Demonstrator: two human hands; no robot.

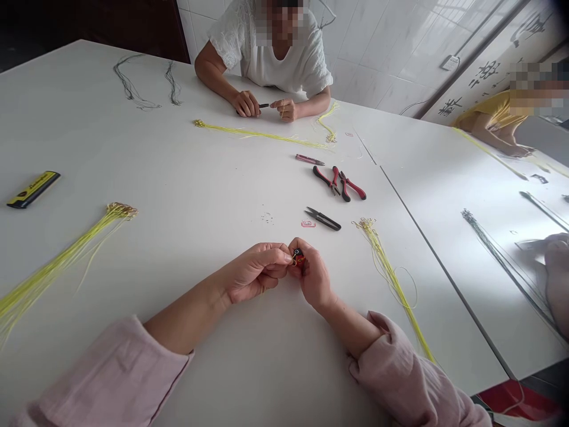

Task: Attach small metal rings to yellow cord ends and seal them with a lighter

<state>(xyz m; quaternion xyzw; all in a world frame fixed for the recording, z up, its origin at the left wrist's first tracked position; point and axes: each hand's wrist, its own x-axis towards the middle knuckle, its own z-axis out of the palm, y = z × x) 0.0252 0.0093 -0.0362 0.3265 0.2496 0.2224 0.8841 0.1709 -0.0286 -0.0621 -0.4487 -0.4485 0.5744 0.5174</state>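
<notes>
My left hand pinches a thin yellow cord between thumb and fingertips, and a strand shows below the fingers. Close against it, my right hand is closed around a small red and black lighter, largely covered by the fingers. The cord's end meets the lighter's top between the two hands. Just beyond them lie black thread snips. To the right, a bundle of yellow cords with metal hooks at its far end rests on the table.
Another yellow bundle lies at left near a black and yellow case. Red-handled pliers and pink snips sit farther off. A co-worker sits opposite with another yellow bundle. Dark cords lie at right.
</notes>
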